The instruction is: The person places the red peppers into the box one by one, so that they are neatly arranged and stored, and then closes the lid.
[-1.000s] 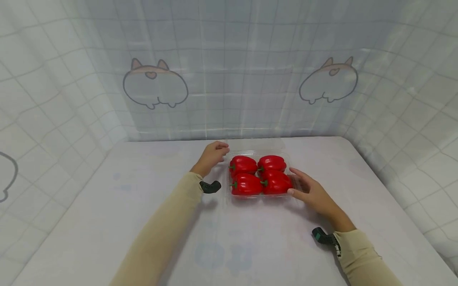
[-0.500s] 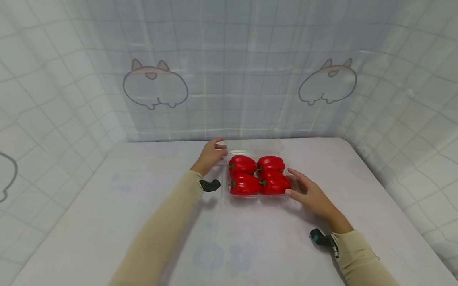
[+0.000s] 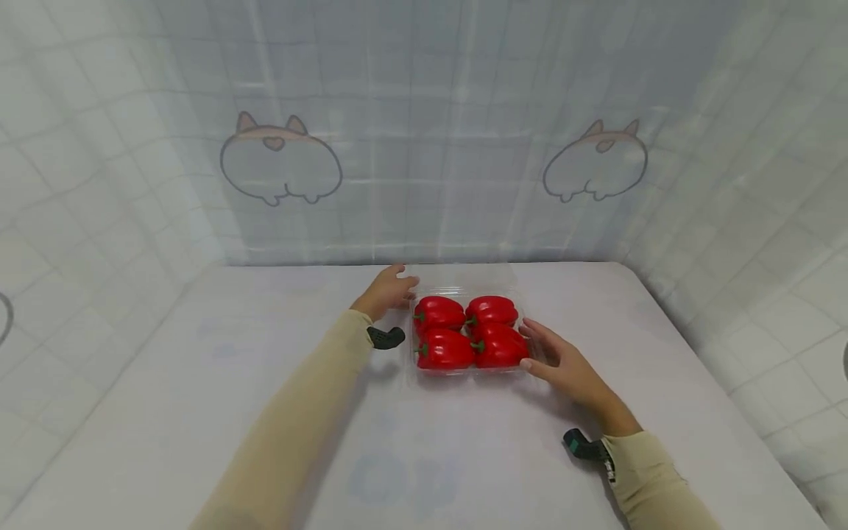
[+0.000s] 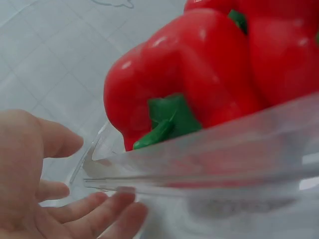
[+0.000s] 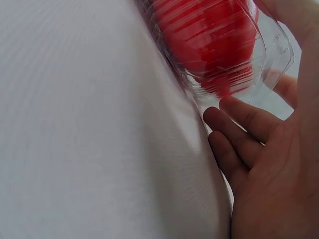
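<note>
Several red bell peppers (image 3: 440,348) lie in two rows in a clear plastic clamshell container (image 3: 490,372), green stems pointing left. Its transparent lid (image 3: 464,275) is folded back behind it. My left hand (image 3: 386,291) is at the container's far left corner. In the left wrist view its thumb and fingers are spread about the rim (image 4: 199,172), with nothing pinched. At the right end, my right hand (image 3: 571,374) lies with thumb and fingers apart. In the right wrist view, loosely bent fingertips (image 5: 217,115) are by the ribbed lower wall, and the thumb is partly hidden.
The white table (image 3: 298,456) carries faint printed marks and ends just behind the lid. A pale grid-patterned curtain (image 3: 437,147) with animal drawings encloses the back and both sides. A dark wrist camera (image 3: 386,338) is worn on each wrist.
The head view has shifted slightly, so everything appears a little lower and further left. The container and both hands stay almost in place; the left fingers have moved slightly.
</note>
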Motion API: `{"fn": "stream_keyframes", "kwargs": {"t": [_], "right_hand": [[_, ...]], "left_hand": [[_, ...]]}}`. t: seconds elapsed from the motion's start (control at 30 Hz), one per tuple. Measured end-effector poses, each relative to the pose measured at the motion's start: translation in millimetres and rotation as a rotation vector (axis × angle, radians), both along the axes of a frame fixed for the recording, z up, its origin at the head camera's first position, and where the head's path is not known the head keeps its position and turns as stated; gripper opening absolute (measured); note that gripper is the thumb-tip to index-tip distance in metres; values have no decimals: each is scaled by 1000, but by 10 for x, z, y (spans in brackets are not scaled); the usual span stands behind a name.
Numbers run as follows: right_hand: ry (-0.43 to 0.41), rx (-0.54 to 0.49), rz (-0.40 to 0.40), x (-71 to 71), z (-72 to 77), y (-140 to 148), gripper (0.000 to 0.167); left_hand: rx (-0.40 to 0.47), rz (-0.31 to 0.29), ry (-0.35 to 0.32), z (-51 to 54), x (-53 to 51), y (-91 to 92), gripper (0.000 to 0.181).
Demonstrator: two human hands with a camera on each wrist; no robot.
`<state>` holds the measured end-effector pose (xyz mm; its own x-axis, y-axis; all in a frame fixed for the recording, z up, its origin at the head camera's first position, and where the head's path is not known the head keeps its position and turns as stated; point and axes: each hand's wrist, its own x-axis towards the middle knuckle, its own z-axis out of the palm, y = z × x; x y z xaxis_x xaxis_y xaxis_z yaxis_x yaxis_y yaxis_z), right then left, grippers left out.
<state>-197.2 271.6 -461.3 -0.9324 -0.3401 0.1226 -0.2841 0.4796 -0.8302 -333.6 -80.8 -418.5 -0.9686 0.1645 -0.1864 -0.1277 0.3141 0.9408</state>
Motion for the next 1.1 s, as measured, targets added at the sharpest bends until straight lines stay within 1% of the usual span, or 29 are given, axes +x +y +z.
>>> {"fn": "stream_keyframes", "kwargs": {"t": [0.13, 0.23, 0.33, 0.47, 0.57, 0.63, 0.7, 0.83, 0.93, 1.0, 1.1], "right_hand": [[-7, -2, 2, 55, -32, -8, 82], [-21, -6, 11, 81, -18, -7, 85], [-31, 1, 27, 83, 11, -4, 89], [-30, 42, 18, 71, 37, 16, 91], [-24, 76, -4, 61, 58, 31, 92], [-24, 92, -17, 56, 75, 29, 92], [-20, 110, -34, 51, 85, 16, 91], [-20, 146, -72, 45, 102, -45, 90], [-16, 166, -105, 45, 112, -107, 91], [-17, 176, -126, 44, 122, -147, 92], [-30, 174, -158, 30, 124, -193, 94]], "left_hand": [[-75, -44, -20, -37, -5, -15, 73], [-80, -28, 5, -55, -12, -15, 71], [-7, 12, 39, -56, -15, -12, 68], [119, 59, 92, -25, 2, -7, 66], [181, 70, 141, 41, 28, -17, 67], [227, 59, 172, 106, 48, -26, 67], [249, 43, 198, 179, 70, -36, 66], [247, 6, 260, 331, 167, -38, 63], [230, -21, 329, 414, 258, -31, 55], [223, -23, 382, 455, 320, -22, 54], [203, -28, 454, 488, 416, -27, 56]]}}
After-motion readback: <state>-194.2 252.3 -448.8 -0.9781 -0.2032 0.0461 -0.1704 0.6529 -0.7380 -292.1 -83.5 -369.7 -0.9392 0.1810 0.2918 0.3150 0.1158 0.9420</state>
